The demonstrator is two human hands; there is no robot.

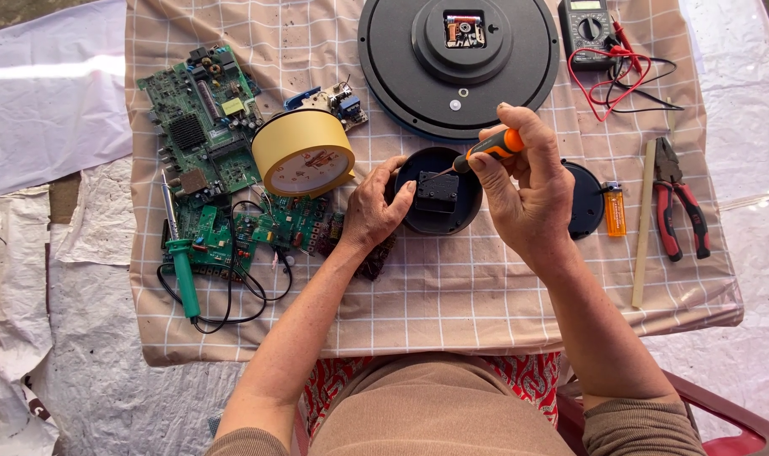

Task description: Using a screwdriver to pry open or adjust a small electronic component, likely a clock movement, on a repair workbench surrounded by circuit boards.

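Observation:
A small round black clock [439, 203] lies face down on the checked cloth, its square black movement box showing. My left hand [374, 211] grips its left rim and steadies it. My right hand [524, 186] holds an orange-handled screwdriver [490, 149], with the tip pointing down-left onto the top of the movement box. A round black cover [589, 199] lies partly hidden behind my right hand.
A large black wall clock back [458, 63] lies at the top. A yellow round clock [303, 154], green circuit boards [205, 127], a green soldering iron [182, 266], a multimeter [585, 29], an orange lighter [615, 209], red pliers [678, 207] and a wooden stick [643, 224] surround the work.

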